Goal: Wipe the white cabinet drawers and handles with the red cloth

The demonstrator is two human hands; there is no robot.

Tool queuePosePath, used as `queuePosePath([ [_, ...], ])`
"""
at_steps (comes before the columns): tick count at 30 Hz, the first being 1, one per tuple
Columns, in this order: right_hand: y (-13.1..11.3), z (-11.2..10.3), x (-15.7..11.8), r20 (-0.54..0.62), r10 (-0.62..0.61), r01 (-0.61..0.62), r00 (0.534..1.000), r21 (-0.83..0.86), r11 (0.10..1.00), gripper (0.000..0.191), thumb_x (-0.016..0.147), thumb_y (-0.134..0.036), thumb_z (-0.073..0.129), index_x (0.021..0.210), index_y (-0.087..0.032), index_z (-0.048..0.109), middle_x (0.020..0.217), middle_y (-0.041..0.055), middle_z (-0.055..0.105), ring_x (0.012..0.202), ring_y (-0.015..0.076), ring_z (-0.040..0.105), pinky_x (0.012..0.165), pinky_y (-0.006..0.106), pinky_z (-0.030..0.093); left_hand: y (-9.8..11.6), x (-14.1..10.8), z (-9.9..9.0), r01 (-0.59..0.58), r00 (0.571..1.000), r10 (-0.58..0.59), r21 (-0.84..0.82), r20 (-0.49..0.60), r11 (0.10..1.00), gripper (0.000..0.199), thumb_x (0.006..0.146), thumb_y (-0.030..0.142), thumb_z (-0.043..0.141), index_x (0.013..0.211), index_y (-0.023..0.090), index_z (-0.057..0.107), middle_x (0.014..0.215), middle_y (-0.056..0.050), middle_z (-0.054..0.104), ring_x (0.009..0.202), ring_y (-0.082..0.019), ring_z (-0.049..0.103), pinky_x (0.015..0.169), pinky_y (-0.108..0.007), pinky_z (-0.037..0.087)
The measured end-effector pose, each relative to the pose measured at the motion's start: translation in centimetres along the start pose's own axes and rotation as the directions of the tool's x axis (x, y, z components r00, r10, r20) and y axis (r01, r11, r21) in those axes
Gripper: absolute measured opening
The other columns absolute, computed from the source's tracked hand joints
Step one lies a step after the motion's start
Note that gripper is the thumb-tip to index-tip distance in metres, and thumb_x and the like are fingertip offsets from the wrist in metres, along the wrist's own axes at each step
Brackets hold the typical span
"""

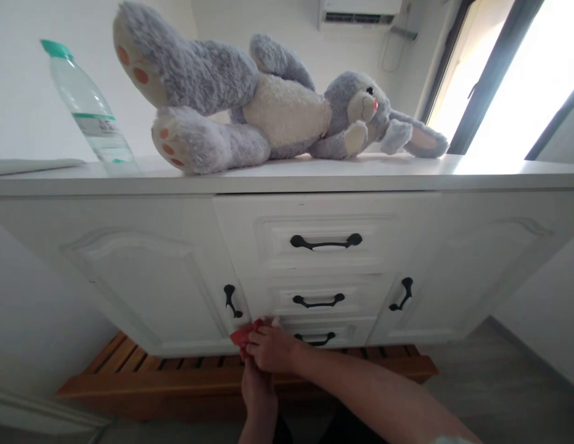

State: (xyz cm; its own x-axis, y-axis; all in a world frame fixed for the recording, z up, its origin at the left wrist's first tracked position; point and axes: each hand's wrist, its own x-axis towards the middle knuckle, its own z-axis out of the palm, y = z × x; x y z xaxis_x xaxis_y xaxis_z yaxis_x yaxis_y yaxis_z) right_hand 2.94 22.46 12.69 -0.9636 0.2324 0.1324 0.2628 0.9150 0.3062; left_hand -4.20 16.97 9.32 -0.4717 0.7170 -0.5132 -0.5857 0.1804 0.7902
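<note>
1. Head view, far left: a clear water bottle (pixel 86 105) with a green cap stands on the white cabinet top (pixel 314 176); a flat pale sheet (pixel 32 165) lies on the same top just to its left.
2. Beside the bottle, a grey and cream stuffed rabbit (pixel 268 108) lies on its side along the top; its feet point toward the bottle and its ears trail off toward the window (pixel 513 68) on the right.
3. Below the top, the left cabinet door (pixel 148 277) is closed; its black handle sits near its right edge.
4. Low in the middle, your left hand (pixel 256 390) comes up from the bottom edge; its fingers reach up under the red cloth (pixel 245 334), though your other hand hides whether they pinch it, so you cannot tell its grip.
5. Your right hand (pixel 274 348) lies over the left, fingers curled and clasping the red cloth; the cloth sits bunched against the cabinet front, at the lower left corner of the bottom drawer (pixel 328 336).
6. Three drawers stack in the centre, each closed, each with a black handle; a wooden slatted rack (pixel 185 370) shows beneath the cabinet.
7. On the right, the right cabinet door (pixel 453 271) is closed; grey floor (pixel 476 382) lies beyond it.
</note>
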Motion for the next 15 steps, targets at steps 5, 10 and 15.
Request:
queuePosePath([
  [5,0.9,2.5,-2.8,-0.001,0.100,-0.100,0.995,0.012,0.995,0.025,0.099,-0.026,0.050,0.095,-0.014,0.072,0.113,0.0075,0.069,0.108,0.0231,0.055,0.096,0.037,0.044,-1.5,-0.1,0.9,0.191,0.979,-0.167,-0.252,0.114,0.949,0.021,0.095,0.030,0.052,0.093,0.022,0.071,0.086,-0.002,0.074,0.068,-0.011,0.069,0.058,-0.020,0.055],
  [10,0.9,1.5,-9.9,-0.051,0.186,-0.184,0.981,0.044,0.982,0.021,0.097,-0.023,0.054,0.104,-0.013,0.070,0.117,0.0074,0.068,0.110,0.0229,0.055,0.100,0.039,0.043,-4.8,-2.8,3.8,0.215,0.959,-0.161,-0.228,0.234,0.950,0.023,0.096,0.030,0.053,0.093,0.018,0.073,0.089,-0.005,0.077,0.079,-0.012,0.072,0.065,-0.019,0.059],
  [15,1.0,-0.8,-18.3,-0.032,0.327,-0.321,0.945,0.110,0.941,0.022,0.095,-0.023,0.058,0.111,-0.014,0.069,0.113,0.0066,0.069,0.111,0.0215,0.054,0.104,0.040,0.042,-8.4,-6.2,6.6,0.289,0.922,-0.240,-0.126,0.302,0.949,0.024,0.095,0.028,0.055,0.097,0.015,0.075,0.097,-0.011,0.080,0.084,-0.016,0.075,0.075,-0.023,0.061],
])
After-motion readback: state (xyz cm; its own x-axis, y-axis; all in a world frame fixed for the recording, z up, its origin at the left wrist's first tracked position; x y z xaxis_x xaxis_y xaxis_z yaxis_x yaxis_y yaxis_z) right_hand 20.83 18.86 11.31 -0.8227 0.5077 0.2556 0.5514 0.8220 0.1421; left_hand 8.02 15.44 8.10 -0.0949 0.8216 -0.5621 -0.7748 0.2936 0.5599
